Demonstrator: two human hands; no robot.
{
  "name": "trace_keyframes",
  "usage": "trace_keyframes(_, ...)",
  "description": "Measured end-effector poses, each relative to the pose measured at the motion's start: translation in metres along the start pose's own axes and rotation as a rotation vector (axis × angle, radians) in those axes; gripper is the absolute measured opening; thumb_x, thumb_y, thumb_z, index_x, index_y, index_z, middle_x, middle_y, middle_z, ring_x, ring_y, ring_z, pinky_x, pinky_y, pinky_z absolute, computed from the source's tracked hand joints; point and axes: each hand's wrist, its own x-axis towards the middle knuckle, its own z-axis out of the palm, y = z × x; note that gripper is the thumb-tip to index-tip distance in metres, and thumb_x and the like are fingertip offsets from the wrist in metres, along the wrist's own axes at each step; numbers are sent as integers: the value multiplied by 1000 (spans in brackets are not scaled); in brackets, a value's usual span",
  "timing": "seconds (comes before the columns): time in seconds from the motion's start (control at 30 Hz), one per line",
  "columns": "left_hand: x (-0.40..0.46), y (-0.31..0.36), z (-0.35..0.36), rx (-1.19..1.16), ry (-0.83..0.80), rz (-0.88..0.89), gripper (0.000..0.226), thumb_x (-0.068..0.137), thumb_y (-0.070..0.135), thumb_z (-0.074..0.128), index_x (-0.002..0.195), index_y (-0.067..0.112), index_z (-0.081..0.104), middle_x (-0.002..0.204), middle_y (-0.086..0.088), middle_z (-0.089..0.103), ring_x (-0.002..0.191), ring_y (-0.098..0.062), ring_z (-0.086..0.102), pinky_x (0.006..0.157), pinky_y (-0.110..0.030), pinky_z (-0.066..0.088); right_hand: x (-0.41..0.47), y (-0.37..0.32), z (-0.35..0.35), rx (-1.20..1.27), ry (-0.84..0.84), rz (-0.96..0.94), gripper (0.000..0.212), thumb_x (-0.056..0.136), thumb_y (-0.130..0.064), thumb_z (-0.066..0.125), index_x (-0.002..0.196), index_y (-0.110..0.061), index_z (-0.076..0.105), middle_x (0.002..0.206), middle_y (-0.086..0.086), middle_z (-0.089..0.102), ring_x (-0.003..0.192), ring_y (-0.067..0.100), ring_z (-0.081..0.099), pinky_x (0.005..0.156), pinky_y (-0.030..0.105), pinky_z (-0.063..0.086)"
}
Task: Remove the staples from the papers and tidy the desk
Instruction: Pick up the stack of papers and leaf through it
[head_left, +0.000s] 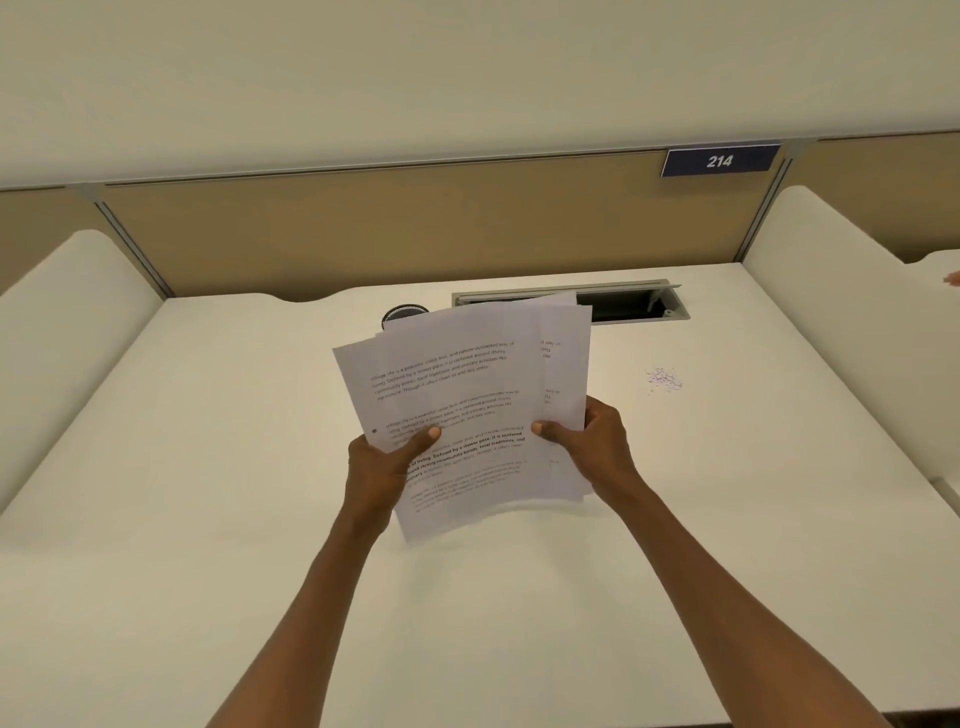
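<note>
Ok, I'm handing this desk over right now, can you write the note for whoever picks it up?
Left hand: gripping the left edge of the papers, thumb on top.
Right hand: gripping their right edge.
Papers: loose fanned stack held above the desk, sheets not squared.
Pile of small bits, likely pulled staples: on the desk, to the right of the stack.
Done: staples seemingly out; I can't see any in the sheets.
Left: square the stack, set it down, clear the pile.

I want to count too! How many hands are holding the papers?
2. The left hand pinches the papers at their lower left edge, and the right hand grips their right edge, above the desk. Most fingers are hidden behind the sheets.
</note>
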Motion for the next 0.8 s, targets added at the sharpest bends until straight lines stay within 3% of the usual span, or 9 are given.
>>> trace_keyframes(0.17, -5, 7, 3, -2, 37, 57, 27, 79, 7, 82, 102, 19, 73, 97, 4, 79, 87, -17, 76, 69, -27, 60, 4, -3, 0, -23, 35, -53, 27, 73, -12, 83, 97, -10, 70, 92, -2, 75, 79, 20, 70, 60, 20, 54)
trace_keyframes(0.3, -6, 3, 1, 57, 15, 63, 35, 74, 12, 87, 104, 23, 74, 101, 5, 78, 91, -16, 75, 76, -32, 61, 1, 4, -6, -30, 0, -37, 34, 71, -13, 85, 101, -14, 70, 94, -6, 75, 80, 13, 71, 62, 17, 54)
trace_keyframes(0.43, -10, -8, -3, 126, -31, 37, 46, 71, 16, 90, 111, 25, 71, 106, 6, 77, 97, -14, 74, 83, -36, 60, -5, 18, -12, -36, -41, -15, 46, 68, -12, 86, 110, -14, 69, 103, -2, 75, 93, 14, 72, 80, 29, 59)
trace_keyframes(0.67, -15, -13, 4, 82, 15, 22, 38, 74, 10, 87, 106, 26, 73, 102, 8, 78, 93, -13, 75, 81, -35, 61, -8, 18, -8, -64, 3, -7, 26, 74, -10, 81, 98, -15, 72, 92, -6, 75, 85, 17, 71, 82, 38, 58)
trace_keyframes(0.8, -9, 2, 5, 59, -1, 68, 39, 73, 9, 87, 107, 22, 74, 103, 6, 78, 92, -15, 75, 75, -31, 61, -7, -1, -10, -33, -8, -67, 28, 74, -11, 82, 100, -18, 72, 93, -7, 76, 83, 15, 71, 72, 27, 58)
